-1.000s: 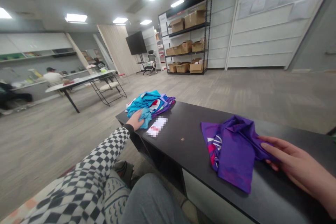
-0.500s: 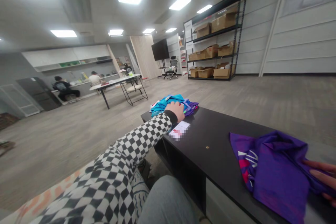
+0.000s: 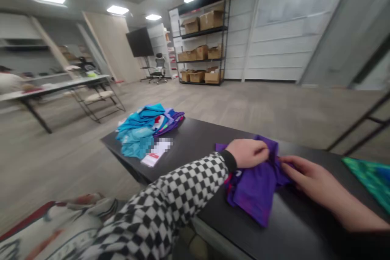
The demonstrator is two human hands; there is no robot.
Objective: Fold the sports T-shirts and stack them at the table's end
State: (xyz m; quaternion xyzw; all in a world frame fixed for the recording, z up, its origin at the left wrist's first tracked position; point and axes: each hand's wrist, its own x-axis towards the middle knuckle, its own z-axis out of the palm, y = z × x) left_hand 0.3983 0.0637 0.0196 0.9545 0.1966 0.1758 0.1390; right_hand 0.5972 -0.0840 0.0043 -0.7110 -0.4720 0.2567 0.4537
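A crumpled purple garment [image 3: 256,189] with a pink and white print lies on the black table [image 3: 198,138] in front of me. My left hand [image 3: 248,153], in a black-and-white checkered sleeve, rests on its upper part with fingers curled into the cloth. From the right, my right hand [image 3: 307,172] lies on the garment's right side, its fingers stretched flat and pressed on the fabric. A pile of blue and purple clothes [image 3: 146,126] sits at the table's far left corner, away from both hands.
A white card [image 3: 157,152] lies beside the pile. A green cloth [image 3: 371,176] shows at the right edge. Behind stand a black shelf with cardboard boxes [image 3: 202,36], a long white table [image 3: 57,87], a chair and a screen. A person sits far left.
My left hand has left the blue pile and come across to the purple garment. The camera has swung right, and the green cloth has come into view.
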